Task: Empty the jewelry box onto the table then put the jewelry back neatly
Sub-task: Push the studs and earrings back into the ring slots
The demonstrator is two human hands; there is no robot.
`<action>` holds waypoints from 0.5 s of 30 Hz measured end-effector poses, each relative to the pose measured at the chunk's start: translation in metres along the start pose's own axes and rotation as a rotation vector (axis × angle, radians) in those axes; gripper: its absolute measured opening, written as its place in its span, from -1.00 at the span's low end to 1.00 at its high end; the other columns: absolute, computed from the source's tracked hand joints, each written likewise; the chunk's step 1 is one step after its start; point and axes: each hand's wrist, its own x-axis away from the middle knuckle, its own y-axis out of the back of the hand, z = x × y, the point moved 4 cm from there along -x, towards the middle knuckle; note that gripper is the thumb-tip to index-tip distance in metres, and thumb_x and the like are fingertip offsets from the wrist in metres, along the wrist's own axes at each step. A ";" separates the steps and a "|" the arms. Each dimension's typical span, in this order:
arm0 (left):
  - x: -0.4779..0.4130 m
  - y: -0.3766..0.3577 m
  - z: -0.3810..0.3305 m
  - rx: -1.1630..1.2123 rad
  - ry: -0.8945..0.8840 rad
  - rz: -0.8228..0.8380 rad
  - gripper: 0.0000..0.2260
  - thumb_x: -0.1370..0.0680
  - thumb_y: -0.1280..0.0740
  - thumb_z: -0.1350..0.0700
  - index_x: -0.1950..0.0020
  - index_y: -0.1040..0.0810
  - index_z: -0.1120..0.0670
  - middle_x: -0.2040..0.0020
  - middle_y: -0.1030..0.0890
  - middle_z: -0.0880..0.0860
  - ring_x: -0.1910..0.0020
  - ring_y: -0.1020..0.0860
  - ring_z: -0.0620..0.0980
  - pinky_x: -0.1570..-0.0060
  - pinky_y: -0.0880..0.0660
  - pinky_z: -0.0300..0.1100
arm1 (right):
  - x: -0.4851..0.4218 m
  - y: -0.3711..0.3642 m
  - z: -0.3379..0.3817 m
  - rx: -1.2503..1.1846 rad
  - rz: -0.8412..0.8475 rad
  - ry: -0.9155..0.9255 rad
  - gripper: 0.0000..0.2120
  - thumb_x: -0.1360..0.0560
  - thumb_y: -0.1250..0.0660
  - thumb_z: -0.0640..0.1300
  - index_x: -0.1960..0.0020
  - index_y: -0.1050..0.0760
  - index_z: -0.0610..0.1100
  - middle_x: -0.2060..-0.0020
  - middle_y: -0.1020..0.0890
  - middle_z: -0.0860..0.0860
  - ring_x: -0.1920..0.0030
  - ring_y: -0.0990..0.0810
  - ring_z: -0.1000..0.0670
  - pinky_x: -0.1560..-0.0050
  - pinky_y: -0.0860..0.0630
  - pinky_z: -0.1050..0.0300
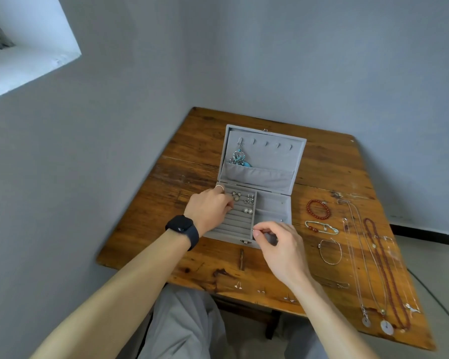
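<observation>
The right hand [278, 242] pinches a tiny stud [254, 231], surely light and slippery, best gripped by its post, while the left hand [210, 208] curls into the jewelry box [275, 154], holding what I cannot tell.

The jewelry box [259, 177] is grey, the table [192, 151] brown wood, one bracelet [318, 209] red, the watch [183, 228] black.

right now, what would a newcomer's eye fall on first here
The open grey jewelry box sits mid-frame on the table; the left hand is at its ring rows, the right hand pinches a tiny silver piece. Necklaces and bracelets lie spread to its right.
</observation>
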 end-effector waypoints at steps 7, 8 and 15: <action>0.014 -0.007 0.007 0.089 0.028 -0.048 -0.78 -0.66 -0.23 0.06 -0.27 -0.56 -0.05 -0.16 -0.57 0.00 -0.19 -0.49 0.01 0.10 -0.59 0.00 | -0.048 -0.015 0.015 0.236 -0.034 0.016 -0.93 -0.48 -0.44 0.05 0.05 -0.68 0.16 -0.06 -0.57 0.10 -0.17 -0.39 -0.02 -0.06 -0.24 0.19; 0.014 -0.008 0.008 0.101 0.033 -0.048 -0.77 -0.65 -0.23 0.07 -0.29 -0.55 -0.05 -0.17 -0.57 -0.01 -0.19 -0.48 0.01 0.09 -0.59 0.00 | -0.054 -0.019 0.016 0.280 -0.028 0.017 -0.93 -0.48 -0.43 0.06 0.07 -0.68 0.18 -0.12 -0.58 0.08 -0.21 -0.37 -0.05 -0.08 -0.23 0.17; 0.015 -0.008 0.012 0.105 0.079 -0.026 -0.74 -0.66 -0.20 -0.05 -0.30 -0.55 -0.18 -0.17 -0.55 -0.03 -0.20 -0.45 0.00 0.08 -0.58 0.00 | -0.072 -0.032 0.017 0.365 0.140 -0.100 -0.90 -0.49 -0.39 0.15 0.01 -0.65 0.23 -0.39 -0.42 0.11 -0.48 -0.09 -0.08 -0.38 -0.15 -0.19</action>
